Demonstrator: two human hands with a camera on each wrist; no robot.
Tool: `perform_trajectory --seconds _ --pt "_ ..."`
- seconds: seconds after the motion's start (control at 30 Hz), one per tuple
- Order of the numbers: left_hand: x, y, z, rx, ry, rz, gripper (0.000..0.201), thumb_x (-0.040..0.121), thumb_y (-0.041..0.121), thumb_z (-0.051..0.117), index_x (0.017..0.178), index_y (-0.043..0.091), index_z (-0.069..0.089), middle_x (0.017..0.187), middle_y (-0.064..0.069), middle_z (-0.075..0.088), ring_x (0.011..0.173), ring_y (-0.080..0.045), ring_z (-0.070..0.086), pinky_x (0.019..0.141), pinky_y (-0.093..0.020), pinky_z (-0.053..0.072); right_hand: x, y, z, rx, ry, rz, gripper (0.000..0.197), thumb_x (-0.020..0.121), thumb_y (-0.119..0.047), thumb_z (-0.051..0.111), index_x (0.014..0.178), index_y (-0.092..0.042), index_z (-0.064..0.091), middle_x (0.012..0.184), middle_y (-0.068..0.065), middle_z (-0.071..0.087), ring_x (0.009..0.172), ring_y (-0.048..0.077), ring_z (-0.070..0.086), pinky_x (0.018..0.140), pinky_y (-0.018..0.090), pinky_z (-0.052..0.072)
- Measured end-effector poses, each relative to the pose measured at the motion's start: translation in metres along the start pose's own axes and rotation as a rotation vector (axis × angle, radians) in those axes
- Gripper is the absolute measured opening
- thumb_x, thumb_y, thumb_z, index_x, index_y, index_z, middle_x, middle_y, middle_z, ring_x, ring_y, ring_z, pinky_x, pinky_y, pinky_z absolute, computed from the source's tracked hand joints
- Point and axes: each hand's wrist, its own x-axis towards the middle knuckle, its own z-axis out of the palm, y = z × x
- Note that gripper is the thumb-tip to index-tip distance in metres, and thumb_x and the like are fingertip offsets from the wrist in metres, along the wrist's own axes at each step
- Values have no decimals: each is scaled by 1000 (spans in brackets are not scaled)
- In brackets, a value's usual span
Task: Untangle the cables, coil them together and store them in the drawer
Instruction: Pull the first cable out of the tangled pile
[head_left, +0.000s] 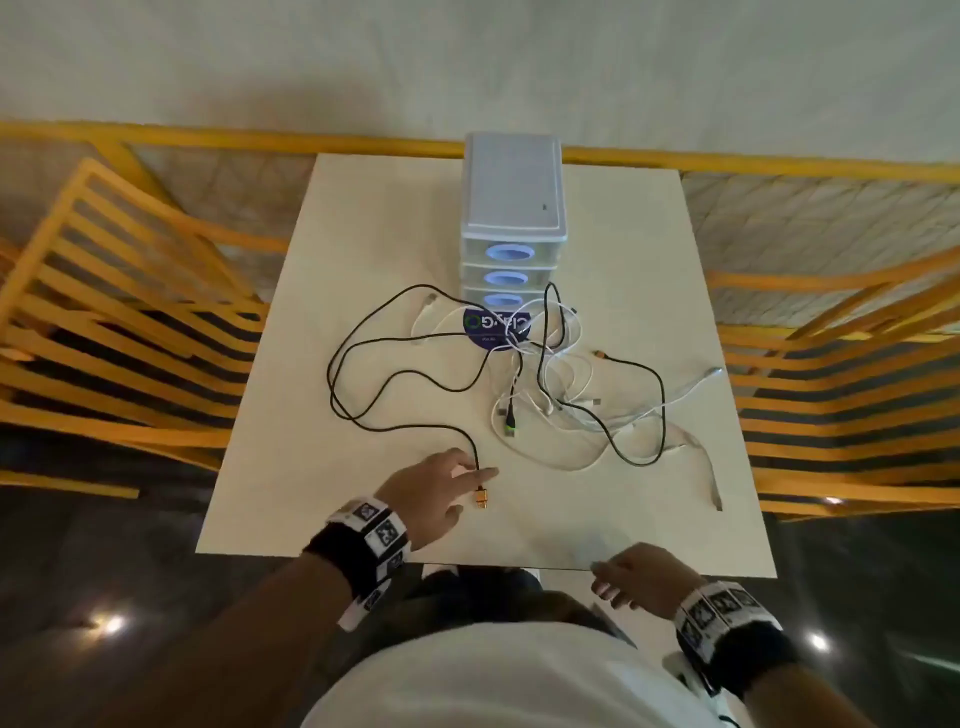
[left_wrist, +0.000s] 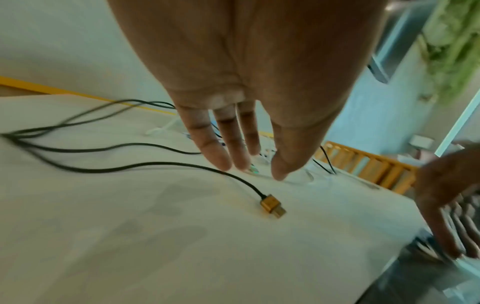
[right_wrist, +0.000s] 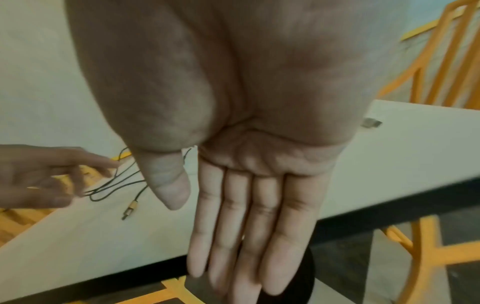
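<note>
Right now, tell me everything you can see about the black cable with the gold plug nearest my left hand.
The black cable is thin and dark-sheathed, ending in a metallic gold plug that lies flat on the white table. From the plug it runs away in wide loose loops toward the tangle of white cables by the drawer unit. The left hand hovers open over the plug end; in the wrist view its fingers are off the cable.
</note>
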Motion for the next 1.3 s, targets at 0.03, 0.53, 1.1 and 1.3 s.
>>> perform_trajectory --seconds 0.03,0.53,1.1,1.3 --pt "9 2 4 70 -33 55 72 96 21 58 158 39 26 155 3 34 127 -19 48 97 -35 50 4 -1 -1 -22 -11 -29 37 101 -37 57 90 -12 81 90 1 80 75 10 73 61 12 49" --pt "42 -9 18 75 26 139 22 99 41 60 107 23 70 104 4 68 100 -19 59 87 -37 49 -18 -50 -41 -43 80 -275 21 100 -28 56 96 -33 76 93 -13 77 80 1 72 68 12 47" --pt "12 72 -171 -1047 799 26 13 97 34 64 99 33 77 100 1 79 91 -20 74 88 -48 58 -57 -222 -63 396 165 -944 43 103 -53 41 78 -21 55 70 -6 54 71 25 57 85 55 55" --pt "12 61 -186 -1144 812 81 23 105 26 51 104 21 73 110 -11 77 71 -23 57 82 -37 52 -61 -256 -70 553 33 -967 36 111 -29 37 81 -12 48 58 -1 24 46 12 23 46 24 25"
